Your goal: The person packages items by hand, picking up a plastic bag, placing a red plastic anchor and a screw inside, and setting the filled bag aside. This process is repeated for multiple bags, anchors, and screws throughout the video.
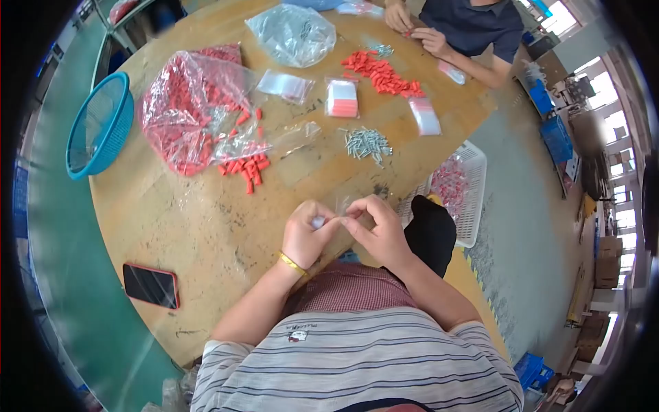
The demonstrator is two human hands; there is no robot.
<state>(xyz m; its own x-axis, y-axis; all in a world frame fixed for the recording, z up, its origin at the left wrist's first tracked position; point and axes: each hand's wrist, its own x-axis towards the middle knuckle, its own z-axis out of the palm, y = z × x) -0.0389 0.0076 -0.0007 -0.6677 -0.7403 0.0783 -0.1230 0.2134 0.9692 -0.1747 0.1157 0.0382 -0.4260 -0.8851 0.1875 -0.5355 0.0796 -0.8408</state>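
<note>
Your left hand (pixel 307 230) and right hand (pixel 376 228) pinch what looks like a small clear bag (pixel 341 204) between them, above the near edge of the table (pixel 220 233). Uneven tugging could tear it; a loose pinch might drop it.

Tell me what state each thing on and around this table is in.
Left hand: closed, pinching clear plastic
Right hand: closed, fingertips on that plastic
Phone: flat, screen dark
Large bag: open, red pieces spilling out
Farther bag: crumpled
Screws: loose, heaped
Blue basket: open-topped
White crate: open, holding packets
</note>
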